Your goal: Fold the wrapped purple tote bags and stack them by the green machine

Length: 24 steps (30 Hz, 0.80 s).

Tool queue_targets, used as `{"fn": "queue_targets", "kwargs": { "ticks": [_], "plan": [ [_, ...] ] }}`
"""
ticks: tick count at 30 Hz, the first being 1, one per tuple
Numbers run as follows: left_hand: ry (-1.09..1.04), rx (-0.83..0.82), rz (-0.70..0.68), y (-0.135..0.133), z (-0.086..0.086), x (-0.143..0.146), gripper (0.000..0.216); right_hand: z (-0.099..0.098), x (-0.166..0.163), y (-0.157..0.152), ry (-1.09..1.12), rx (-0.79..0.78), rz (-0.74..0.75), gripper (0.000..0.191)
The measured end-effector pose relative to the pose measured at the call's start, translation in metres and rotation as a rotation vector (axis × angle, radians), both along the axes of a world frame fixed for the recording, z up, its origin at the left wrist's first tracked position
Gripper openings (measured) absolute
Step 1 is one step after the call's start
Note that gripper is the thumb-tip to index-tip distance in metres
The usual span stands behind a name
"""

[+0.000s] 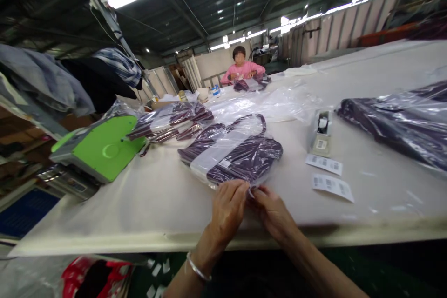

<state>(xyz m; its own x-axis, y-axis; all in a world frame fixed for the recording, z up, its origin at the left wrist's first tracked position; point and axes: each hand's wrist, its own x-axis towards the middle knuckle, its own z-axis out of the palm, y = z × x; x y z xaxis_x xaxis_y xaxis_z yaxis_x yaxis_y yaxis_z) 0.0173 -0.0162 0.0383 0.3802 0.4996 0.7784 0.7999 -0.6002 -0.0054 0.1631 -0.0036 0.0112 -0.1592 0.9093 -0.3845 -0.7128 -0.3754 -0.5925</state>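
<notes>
Left hand (228, 207) and right hand (274, 212) pinch bagged garment (240, 153) between green box (108, 149) and labels (332, 187).

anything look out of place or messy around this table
Yes, slightly: small white scraps lie scattered on the floor below the table, looking like litter. The bagged dark garment that the left hand and right hand grip by its plastic shows no clear damage.

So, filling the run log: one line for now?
left hand, right hand: pinching clear bag, near edge | dark fabric: bagged, on table
</notes>
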Motion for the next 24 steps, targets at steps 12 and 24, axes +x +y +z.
{"fn": "queue_targets", "kwargs": {
  "ticks": [12,24],
  "plan": [
    [-0.125,-0.374,-0.251,-0.043,-0.025,0.012,0.048,-0.006,0.047,-0.003,-0.287,0.097,0.206,0.059],
    [-0.433,-1.053,0.453,0.115,0.03,-0.185,0.07,-0.014,0.16,0.028,-0.699,-0.181,0.235,0.075]
  ]
}}
